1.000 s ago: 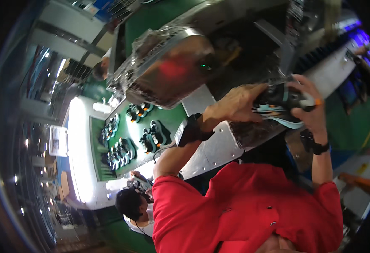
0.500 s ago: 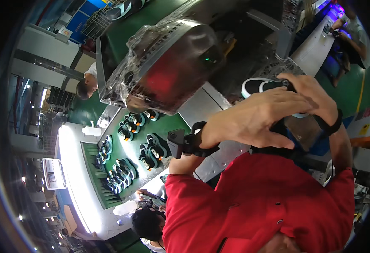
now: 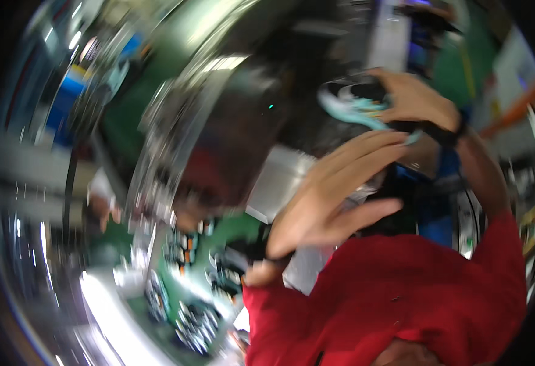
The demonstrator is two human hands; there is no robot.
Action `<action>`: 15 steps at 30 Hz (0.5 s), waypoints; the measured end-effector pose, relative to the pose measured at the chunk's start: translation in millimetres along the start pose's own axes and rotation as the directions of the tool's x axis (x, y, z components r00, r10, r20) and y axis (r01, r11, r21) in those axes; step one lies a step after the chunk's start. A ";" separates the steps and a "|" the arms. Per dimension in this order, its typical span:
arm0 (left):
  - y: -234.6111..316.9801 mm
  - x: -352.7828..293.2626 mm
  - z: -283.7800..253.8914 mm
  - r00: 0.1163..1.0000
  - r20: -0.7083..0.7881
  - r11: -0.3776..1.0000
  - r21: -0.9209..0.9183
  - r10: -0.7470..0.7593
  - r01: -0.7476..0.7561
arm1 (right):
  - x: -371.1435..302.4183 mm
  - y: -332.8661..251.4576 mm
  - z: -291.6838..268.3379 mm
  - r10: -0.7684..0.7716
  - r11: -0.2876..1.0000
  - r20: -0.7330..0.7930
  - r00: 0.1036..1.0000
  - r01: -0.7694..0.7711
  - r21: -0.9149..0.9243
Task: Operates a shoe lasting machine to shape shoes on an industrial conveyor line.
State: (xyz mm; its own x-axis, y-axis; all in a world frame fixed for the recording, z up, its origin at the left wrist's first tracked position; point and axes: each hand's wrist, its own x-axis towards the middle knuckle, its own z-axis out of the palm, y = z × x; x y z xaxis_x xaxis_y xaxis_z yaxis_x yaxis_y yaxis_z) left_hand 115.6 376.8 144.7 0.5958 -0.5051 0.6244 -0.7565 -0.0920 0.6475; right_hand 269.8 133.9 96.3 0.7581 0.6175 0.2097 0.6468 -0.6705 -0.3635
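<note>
My right hand [image 3: 417, 100] grips a dark shoe [image 3: 356, 107] with a pale teal sole by one end, its fingers and thumb wrapped round it. The shoe lies sideways, sole edge toward me, beside a dark machine. My left hand [image 3: 334, 189] is stretched out below the shoe, fingers long and thumb spread, with nothing in it. Its fingertips come near my right wrist. A dark strap circles each wrist. Fast motion blurs the picture, so the shoe's details cannot be made out.
A plastic-wrapped machine [image 3: 218, 122] with a small green light stands left of my hands. A metal plate [image 3: 279, 180] lies beside it. Several shoes [image 3: 197, 326] stand on a green surface at lower left, by a bright white lamp [image 3: 112, 317]. Another person [image 3: 103, 198] is at far left.
The shoe has come up and left in my right hand, showing its teal sole edge. My left hand has moved down and away from it. The whole view has shifted and blurred.
</note>
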 end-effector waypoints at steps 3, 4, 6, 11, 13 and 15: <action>23.0 -14.5 20.1 0.607 -0.698 0.852 0.008 0.379 -0.523 | 26.2 -39.5 8.0 -0.018 0.999 0.141 0.990 0.023 -0.036; 48.9 -20.5 28.6 0.349 -0.921 0.820 -0.061 0.174 -0.569 | 11.6 -26.3 8.4 0.139 0.990 0.132 0.981 -0.135 -0.045; 89.8 -4.2 10.2 0.344 -0.608 0.691 0.539 0.715 -0.482 | 8.8 -51.7 19.7 0.164 0.984 -0.074 0.984 -0.169 -0.059; 145.3 -16.9 22.0 0.679 -0.255 -0.053 0.916 0.688 0.397 | -4.1 -56.9 29.3 0.134 0.985 -0.268 0.954 -0.157 -0.068; 156.1 -13.6 44.1 0.821 -0.213 -0.597 0.594 0.529 0.539 | -18.4 -46.0 30.4 0.120 0.982 -0.343 0.932 -0.163 -0.100; 156.1 -6.0 92.6 0.756 -0.372 -0.703 0.296 0.539 0.647 | -14.1 -61.9 37.3 0.072 0.993 -0.387 0.919 -0.104 -0.061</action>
State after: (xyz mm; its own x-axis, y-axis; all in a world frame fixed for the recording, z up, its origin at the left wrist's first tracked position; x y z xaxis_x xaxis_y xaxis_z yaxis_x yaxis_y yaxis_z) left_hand -31.1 286.0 201.6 0.1426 -0.1124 0.9834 0.8371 -0.5164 -0.1804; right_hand 216.0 182.0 82.0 0.7762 0.3601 0.5176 0.5684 -0.7550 -0.3270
